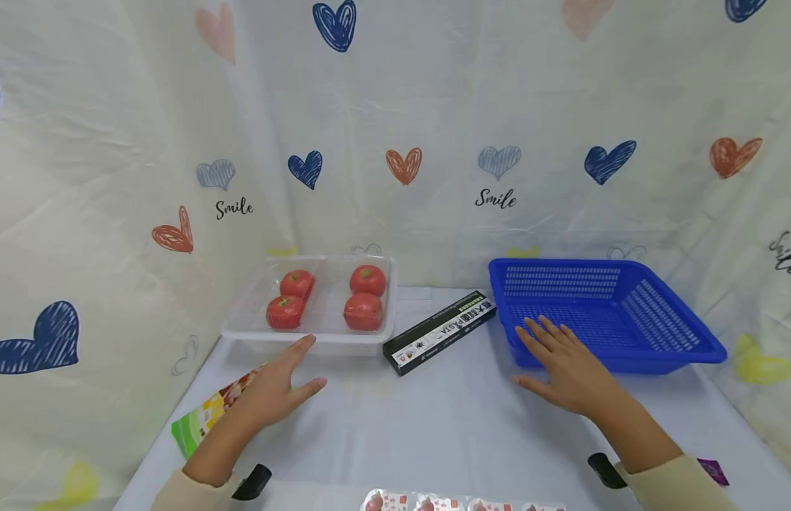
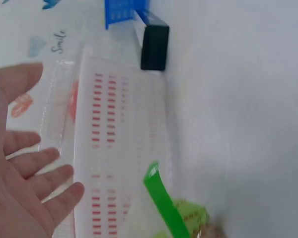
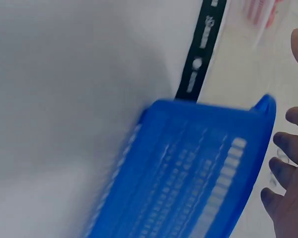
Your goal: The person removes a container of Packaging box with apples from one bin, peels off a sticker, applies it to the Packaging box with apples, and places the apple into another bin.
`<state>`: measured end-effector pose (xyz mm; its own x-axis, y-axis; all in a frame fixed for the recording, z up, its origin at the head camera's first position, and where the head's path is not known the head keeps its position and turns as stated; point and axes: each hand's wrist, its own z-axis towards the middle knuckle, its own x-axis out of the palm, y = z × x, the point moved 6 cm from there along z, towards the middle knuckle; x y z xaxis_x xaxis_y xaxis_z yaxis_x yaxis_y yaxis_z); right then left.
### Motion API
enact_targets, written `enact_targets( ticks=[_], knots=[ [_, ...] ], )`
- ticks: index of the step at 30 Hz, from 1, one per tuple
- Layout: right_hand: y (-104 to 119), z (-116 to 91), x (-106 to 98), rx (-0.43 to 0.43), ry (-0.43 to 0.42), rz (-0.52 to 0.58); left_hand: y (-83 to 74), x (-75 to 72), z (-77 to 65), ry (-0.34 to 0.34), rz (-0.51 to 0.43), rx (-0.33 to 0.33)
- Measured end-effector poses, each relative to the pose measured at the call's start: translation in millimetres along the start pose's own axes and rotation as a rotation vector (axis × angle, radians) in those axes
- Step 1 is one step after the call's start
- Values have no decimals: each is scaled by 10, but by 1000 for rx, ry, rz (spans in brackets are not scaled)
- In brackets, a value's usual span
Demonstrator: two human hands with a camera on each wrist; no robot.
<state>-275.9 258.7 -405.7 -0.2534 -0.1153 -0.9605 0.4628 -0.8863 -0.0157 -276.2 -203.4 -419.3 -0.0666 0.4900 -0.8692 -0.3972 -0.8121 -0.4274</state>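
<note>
My left hand [image 1: 274, 390] is held with spread fingers in front of a white slotted basket [image 1: 325, 343], holding nothing. Tomatoes [image 1: 284, 312] lie in the basket in two pairs under clear plastic. The left wrist view shows the fingers of that hand [image 2: 27, 183] beside the basket's slotted side [image 2: 109, 163]. My right hand [image 1: 571, 372], fingers spread, is over the near left part of a blue plastic basket [image 1: 664, 357]; whether it touches the rim I cannot tell. A long black pasta box [image 1: 442, 332] lies slanted between the two baskets.
Partly behind my left forearm lies a green, yellow and brown food packet [image 1: 206, 415]. A strip of printed stickers or packets [image 1: 437, 502] is at the near edge. A small purple packet [image 1: 713, 470] shows beside my right sleeve. A heart-patterned curtain [image 1: 402, 106] closes off the back and sides.
</note>
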Motion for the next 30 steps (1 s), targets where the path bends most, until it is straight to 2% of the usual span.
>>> enact_targets(
  ticks=[3,6,8,10,13,20,25,30],
  knots=[
    [82,372,40,-5,21,38,27,11,108,14,-251,-125],
    [190,757,78,-28,42,77,38,57,173,28,-595,-261],
    [277,1002,81,-46,58,113,21,79,198,12,-830,-336],
    [349,1229,76,-54,81,154,-2,91,207,-14,-1028,-392],
    [426,1539,65,-24,134,235,-51,79,215,-54,-1243,-428],
    [575,2139,202,107,269,392,-82,69,210,-100,-1537,-485],
    [746,2524,289,137,236,502,-57,82,224,-116,-1677,-526],
    [838,2761,401,162,188,599,-131,145,294,-65,-1766,-532]
  ],
)
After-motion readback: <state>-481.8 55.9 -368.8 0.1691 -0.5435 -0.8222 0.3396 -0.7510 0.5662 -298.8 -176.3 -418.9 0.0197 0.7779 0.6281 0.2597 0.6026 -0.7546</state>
